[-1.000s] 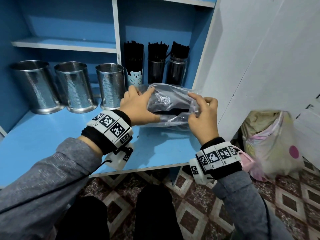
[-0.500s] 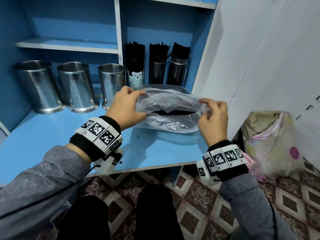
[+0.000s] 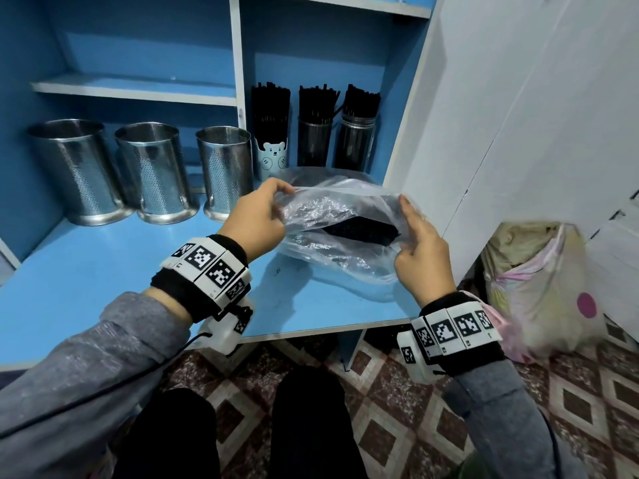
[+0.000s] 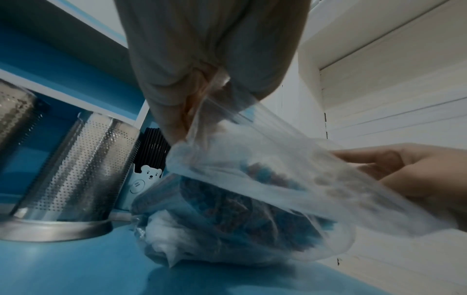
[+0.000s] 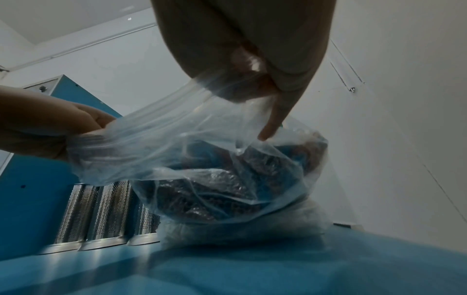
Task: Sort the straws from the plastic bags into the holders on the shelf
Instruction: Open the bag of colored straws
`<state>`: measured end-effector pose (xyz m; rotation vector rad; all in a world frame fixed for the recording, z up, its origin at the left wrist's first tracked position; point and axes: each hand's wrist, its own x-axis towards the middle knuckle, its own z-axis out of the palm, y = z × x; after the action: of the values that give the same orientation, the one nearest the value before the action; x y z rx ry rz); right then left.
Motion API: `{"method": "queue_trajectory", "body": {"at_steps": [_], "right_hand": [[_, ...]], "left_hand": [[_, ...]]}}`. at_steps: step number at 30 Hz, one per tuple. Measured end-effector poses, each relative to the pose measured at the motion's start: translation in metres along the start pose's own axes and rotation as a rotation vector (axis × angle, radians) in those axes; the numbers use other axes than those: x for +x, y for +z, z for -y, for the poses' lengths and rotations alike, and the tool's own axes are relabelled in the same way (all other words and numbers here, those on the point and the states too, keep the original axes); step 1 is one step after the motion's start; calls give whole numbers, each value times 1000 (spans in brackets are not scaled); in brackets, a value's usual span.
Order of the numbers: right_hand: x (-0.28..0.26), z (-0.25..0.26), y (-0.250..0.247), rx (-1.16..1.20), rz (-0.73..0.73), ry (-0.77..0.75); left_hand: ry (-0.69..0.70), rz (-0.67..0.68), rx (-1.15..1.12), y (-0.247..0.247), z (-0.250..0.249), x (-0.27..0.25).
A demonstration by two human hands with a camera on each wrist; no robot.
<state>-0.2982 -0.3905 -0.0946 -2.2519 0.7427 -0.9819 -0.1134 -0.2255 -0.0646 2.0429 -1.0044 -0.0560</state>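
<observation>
A clear plastic bag [image 3: 339,236] sits on the blue shelf [image 3: 103,271], toward its right end, and both hands hold its mouth apart. The left hand [image 3: 256,219] pinches the left edge of the film between thumb and curled fingers; the left wrist view shows the plastic gathered inside that grip. The right hand [image 3: 422,247] holds the right edge, the film bunched under its curled fingers, with one finger pointing down along the bag in the right wrist view. Through the opening a dark bundle of black straws [image 3: 359,231] lies inside the bag, resting low against its bottom.

Behind the bag, in the right compartment, stand three holders already packed with upright black straws: a pale blue bear cup [image 3: 273,159], a dark cup [image 3: 314,141] in the middle, and a dark jar [image 3: 356,143] on the right. In the left compartment three perforated steel holders [image 3: 152,174] stand in a row, touching or nearly so; no straws rise above their rims, and their insides are hidden from view.

On the tiled floor to the right, beside the white cabinet wall, a stuffed bag [image 3: 539,288] with a pink dot leans.
</observation>
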Motion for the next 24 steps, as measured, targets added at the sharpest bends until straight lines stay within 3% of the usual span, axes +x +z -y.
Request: {"method": "queue_trajectory", "body": {"at_steps": [4, 10, 17, 21, 24], "right_hand": [[-1, 2, 7, 68, -1, 82], [18, -5, 0, -77, 57, 125], [38, -17, -12, -31, -2, 174], [45, -24, -16, -154, -2, 188], [49, -25, -19, -228, 6, 100]], "left_hand": [[-50, 126, 18, 15, -7, -2], [3, 32, 96, 21, -6, 4], [33, 35, 74, 12, 2, 17], [112, 37, 155, -8, 5, 26], [158, 110, 178, -22, 4, 30]]}}
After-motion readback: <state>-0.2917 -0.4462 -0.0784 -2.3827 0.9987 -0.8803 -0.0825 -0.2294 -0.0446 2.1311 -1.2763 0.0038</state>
